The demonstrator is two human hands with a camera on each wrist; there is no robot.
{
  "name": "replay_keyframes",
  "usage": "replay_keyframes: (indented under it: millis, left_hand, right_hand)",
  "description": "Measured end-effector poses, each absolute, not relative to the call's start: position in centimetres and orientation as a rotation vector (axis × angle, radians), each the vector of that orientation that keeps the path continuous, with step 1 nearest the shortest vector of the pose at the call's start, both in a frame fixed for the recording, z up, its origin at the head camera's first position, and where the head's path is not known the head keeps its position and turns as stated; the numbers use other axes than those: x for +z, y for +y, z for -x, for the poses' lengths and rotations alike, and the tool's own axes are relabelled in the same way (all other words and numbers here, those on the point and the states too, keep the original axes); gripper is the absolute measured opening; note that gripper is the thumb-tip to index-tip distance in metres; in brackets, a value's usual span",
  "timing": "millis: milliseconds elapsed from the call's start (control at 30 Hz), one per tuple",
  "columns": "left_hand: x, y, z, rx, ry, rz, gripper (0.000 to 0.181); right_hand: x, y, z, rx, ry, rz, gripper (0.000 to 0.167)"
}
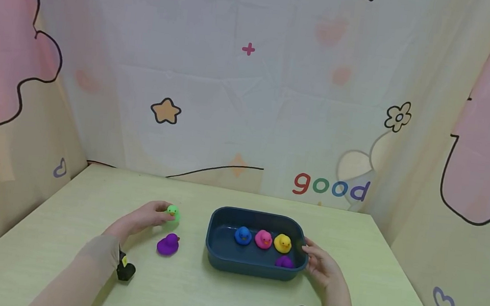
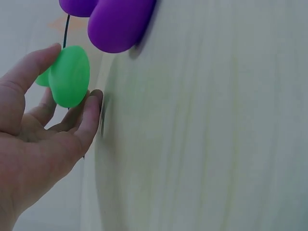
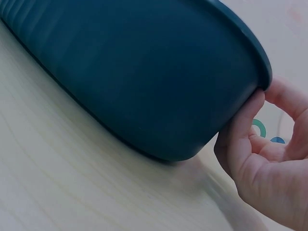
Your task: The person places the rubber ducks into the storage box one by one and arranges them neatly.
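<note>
Between the thumb and fingers of my left hand (image 1: 150, 214) is a green rubber duck (image 1: 173, 213), pinched at the table's left side; the left wrist view shows the green duck (image 2: 70, 77) from behind. A purple rubber duck (image 1: 168, 245) sits on the table just nearer than that hand. At the centre right stands a dark blue rectangular tub (image 1: 251, 270). Inside are a blue duck (image 1: 243, 235), a pink duck (image 1: 263, 239), a yellow duck (image 1: 282, 243) and another purple duck (image 1: 285, 262), partly hidden by the front wall. My right hand (image 1: 322, 265) holds the tub's right end at the rim.
The pale wooden table (image 1: 187, 295) ends at the back against a patterned curtain (image 1: 211, 135). More curtain hangs along both sides. A small black device is worn on each wrist.
</note>
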State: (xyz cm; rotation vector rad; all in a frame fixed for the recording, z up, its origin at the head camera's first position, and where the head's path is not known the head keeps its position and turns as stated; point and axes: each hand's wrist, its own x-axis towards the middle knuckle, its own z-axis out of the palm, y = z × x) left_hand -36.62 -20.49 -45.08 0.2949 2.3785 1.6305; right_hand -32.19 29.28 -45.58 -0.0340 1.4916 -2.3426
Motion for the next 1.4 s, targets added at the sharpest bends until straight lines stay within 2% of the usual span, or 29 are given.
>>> replay_keyframes:
  millis: [267, 600, 933, 1100, 1400]
  left_hand:
    - [-44.8, -19.3, 36.7, 1.866, 2.416, -0.104, 0.061]
    - [-43.3, -17.0, 36.0, 2.173, 2.302, 0.064, 0.06]
    - [-41.4, -13.6, 35.5, 2.227, 2.245, -0.003, 0.056]
    - [-40.3, -10.9, 35.1, 2.256, 2.183, -0.044, 0.055]
    - [-39.3, -5.2, 33.5, 2.169, 2.216, -0.151, 0.054]
  right_hand:
    - [-45.7, 29.4, 32.2, -2.357, 1.436, 0.06, 0.025]
    - [-45.5, 29.3, 32.0, -2.351, 1.482, 0.023, 0.021]
    - [-45.5, 29.2, 32.1, -2.342, 1.492, 0.041, 0.024]
    - [-45.7, 29.4, 32.1, -2.338, 1.468, 0.096, 0.021]
    - [-45.8, 29.3, 32.2, -2.357, 1.443, 0.044, 0.023]
